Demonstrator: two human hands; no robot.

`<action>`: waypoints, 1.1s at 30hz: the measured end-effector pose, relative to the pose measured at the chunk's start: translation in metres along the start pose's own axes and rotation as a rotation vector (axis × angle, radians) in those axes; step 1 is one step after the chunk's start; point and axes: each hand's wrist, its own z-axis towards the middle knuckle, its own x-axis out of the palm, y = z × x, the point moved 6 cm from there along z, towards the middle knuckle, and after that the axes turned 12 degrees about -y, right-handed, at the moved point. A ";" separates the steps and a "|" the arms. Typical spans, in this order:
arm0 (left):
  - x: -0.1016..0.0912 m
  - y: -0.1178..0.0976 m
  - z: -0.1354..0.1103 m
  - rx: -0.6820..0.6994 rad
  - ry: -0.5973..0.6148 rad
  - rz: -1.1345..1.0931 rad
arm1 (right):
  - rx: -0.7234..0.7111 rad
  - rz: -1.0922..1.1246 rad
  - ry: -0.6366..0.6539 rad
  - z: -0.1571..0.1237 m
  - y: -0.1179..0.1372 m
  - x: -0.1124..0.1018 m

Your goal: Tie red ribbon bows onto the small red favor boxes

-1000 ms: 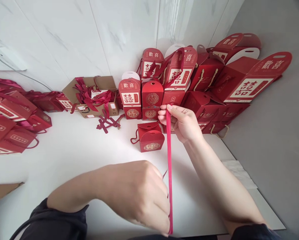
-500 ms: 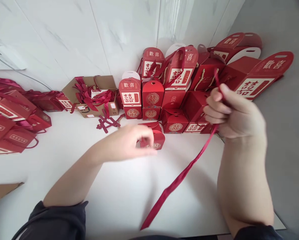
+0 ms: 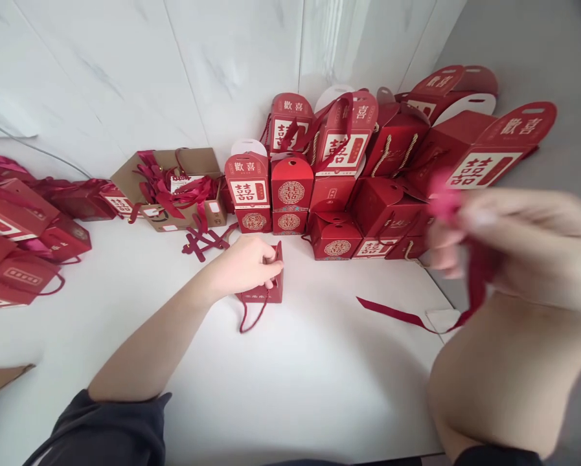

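In the head view, my left hand [image 3: 244, 264] is closed on the top of a small red gift box [image 3: 271, 295] that stands on the white table. A dark red cord loop [image 3: 254, 328] hangs off the box's near side onto the tabletop. Raised at the right, my right hand [image 3: 508, 236] is blurred by motion, its fingers closed on a dark red ribbon [image 3: 397, 314]. The ribbon's free end trails down and to the left from that hand. My left fingers and wrist hide part of the small box.
Red gift boxes [image 3: 290, 193] are stacked along the wall, some toppled at the right. An open cardboard box [image 3: 173, 223] holds ribbons and tags. Red cutouts [image 3: 204, 243] lie before it. More red boxes [image 3: 22, 275] pile up at the left, near a cardboard flap [image 3: 3, 382].
My left hand has closed on the small box, which now sits further left and is turned with its cord side toward me. My right hand has moved right and nearer, carrying the ribbon.
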 end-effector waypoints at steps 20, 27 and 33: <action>0.001 0.010 -0.006 -0.102 0.266 0.016 | 0.335 0.128 0.679 0.051 -0.040 0.141; -0.013 0.004 -0.008 -0.069 0.259 0.081 | 0.363 0.105 0.673 0.048 -0.039 0.133; -0.024 -0.002 -0.008 0.078 0.203 0.142 | 0.357 0.176 0.706 0.051 -0.040 0.141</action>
